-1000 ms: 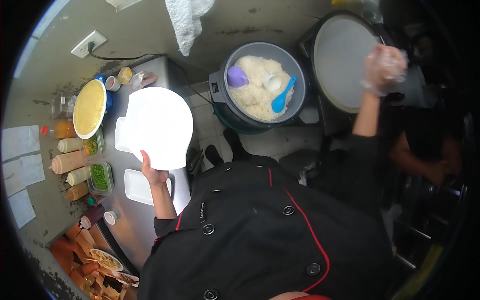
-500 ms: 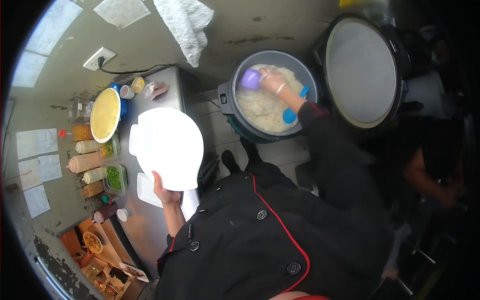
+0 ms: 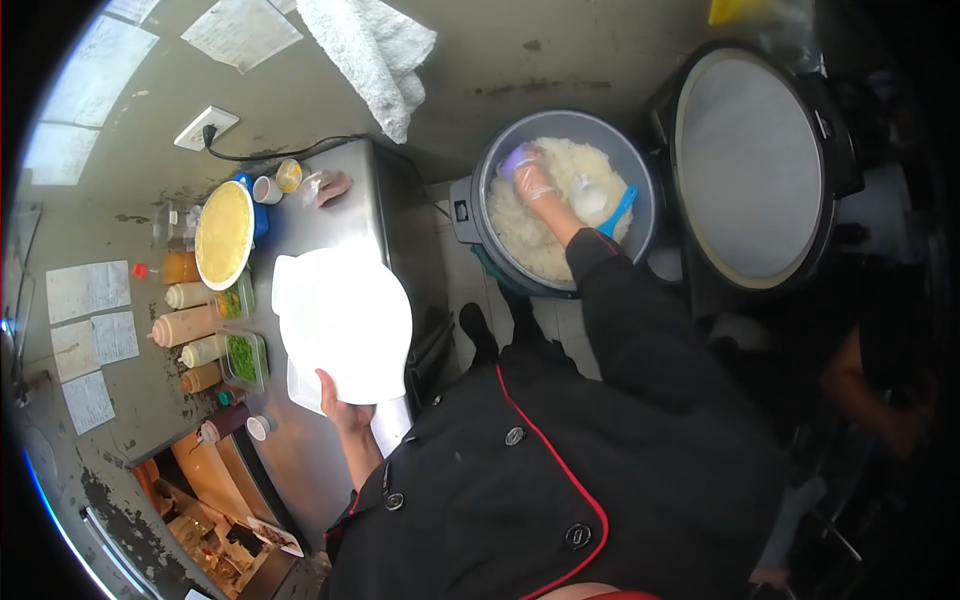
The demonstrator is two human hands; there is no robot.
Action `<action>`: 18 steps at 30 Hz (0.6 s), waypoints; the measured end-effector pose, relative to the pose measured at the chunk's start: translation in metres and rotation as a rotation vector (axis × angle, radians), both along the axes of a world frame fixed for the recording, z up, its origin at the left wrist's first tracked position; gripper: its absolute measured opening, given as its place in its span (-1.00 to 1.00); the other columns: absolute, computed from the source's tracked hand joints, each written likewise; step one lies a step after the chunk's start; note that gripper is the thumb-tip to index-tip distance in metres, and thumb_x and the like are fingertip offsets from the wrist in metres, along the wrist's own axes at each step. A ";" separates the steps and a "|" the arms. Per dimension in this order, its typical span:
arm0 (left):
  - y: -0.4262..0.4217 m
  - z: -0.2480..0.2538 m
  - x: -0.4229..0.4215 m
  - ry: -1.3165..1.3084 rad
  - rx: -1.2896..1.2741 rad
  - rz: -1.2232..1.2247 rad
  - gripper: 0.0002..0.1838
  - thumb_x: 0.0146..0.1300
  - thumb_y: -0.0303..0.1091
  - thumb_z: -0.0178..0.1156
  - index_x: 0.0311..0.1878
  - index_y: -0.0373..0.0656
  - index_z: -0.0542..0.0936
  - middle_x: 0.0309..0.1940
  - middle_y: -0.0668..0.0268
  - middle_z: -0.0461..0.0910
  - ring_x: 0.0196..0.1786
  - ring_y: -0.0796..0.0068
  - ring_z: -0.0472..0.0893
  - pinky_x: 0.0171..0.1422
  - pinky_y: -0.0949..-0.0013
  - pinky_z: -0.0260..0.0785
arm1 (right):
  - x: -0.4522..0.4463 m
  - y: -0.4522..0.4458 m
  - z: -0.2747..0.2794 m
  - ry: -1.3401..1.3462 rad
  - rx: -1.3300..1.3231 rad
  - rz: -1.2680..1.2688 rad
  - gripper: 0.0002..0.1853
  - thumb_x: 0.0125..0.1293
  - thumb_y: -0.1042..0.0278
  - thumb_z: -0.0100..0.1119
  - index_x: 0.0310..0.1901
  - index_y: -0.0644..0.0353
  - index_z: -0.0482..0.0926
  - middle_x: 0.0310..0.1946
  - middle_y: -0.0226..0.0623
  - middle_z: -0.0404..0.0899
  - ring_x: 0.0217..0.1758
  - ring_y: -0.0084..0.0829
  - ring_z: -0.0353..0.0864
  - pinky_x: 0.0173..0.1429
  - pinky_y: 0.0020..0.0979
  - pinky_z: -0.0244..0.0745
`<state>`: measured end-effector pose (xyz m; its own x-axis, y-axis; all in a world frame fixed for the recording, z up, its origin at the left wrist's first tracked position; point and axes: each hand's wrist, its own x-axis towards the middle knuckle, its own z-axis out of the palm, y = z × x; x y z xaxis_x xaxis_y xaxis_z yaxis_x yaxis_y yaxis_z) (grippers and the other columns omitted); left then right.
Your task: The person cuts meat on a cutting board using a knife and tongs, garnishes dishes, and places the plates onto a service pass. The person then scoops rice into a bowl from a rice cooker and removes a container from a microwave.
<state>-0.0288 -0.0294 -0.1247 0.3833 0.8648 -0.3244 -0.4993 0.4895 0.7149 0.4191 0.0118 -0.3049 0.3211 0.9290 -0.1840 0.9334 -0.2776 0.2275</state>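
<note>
My left hand point(image 3: 346, 402) grips the near edge of a white plate point(image 3: 345, 322), thumb on top, over the metal counter. In a clear glove, my right hand point(image 3: 534, 178) is closed on a purple cup point(image 3: 515, 160) at the left side of a round cooker point(image 3: 475, 210) filled with white rice point(image 3: 545, 245). Part of the cup is hidden by my fingers. A white scoop point(image 3: 590, 198) and a blue spoon point(image 3: 622, 212) rest on the rice to the right of my hand.
The cooker's open lid point(image 3: 750, 170) stands at right. Along the counter point(image 3: 330, 230) are a bowl with a yellow top point(image 3: 225, 235), sauce bottles point(image 3: 185, 326) and a tub of chopped greens point(image 3: 243, 358). A white towel point(image 3: 370, 60) hangs on the wall. Another person's arm point(image 3: 865, 390) shows at far right.
My right hand has come from beside the lid into the cooker and taken hold of the purple cup. The view has shifted; the plate stays in my left hand.
</note>
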 end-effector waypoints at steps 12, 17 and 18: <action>0.037 -0.004 0.046 0.082 0.084 -0.098 -0.35 0.43 0.05 -0.34 0.34 -0.31 0.09 0.26 0.09 0.27 0.28 0.18 0.33 0.34 0.18 0.18 | 0.000 -0.071 0.037 0.963 -0.158 -0.036 -0.71 -0.04 0.13 0.28 -0.53 0.24 0.61 -0.43 -0.10 0.59 -0.34 -0.23 0.57 -0.15 -0.35 0.46; 0.046 -0.003 0.078 0.159 0.071 -0.187 -0.33 0.42 0.08 -0.33 0.34 -0.31 0.09 0.27 0.08 0.26 0.29 0.19 0.30 0.35 0.19 0.16 | 0.036 -0.111 0.021 1.315 -0.103 0.099 -0.76 0.10 0.26 0.28 -0.51 0.28 0.57 -0.63 -0.31 0.50 -0.44 -0.45 0.56 -0.34 -0.42 0.45; 0.047 -0.004 0.084 0.190 0.062 -0.196 -0.35 0.42 0.07 -0.32 0.34 -0.29 0.09 0.26 0.09 0.28 0.28 0.19 0.32 0.34 0.18 0.17 | 0.040 -0.123 0.024 1.548 -0.036 -0.133 -0.77 0.10 0.27 0.29 -0.47 0.29 0.57 -0.57 -0.30 0.53 -0.44 -0.44 0.56 -0.33 -0.42 0.47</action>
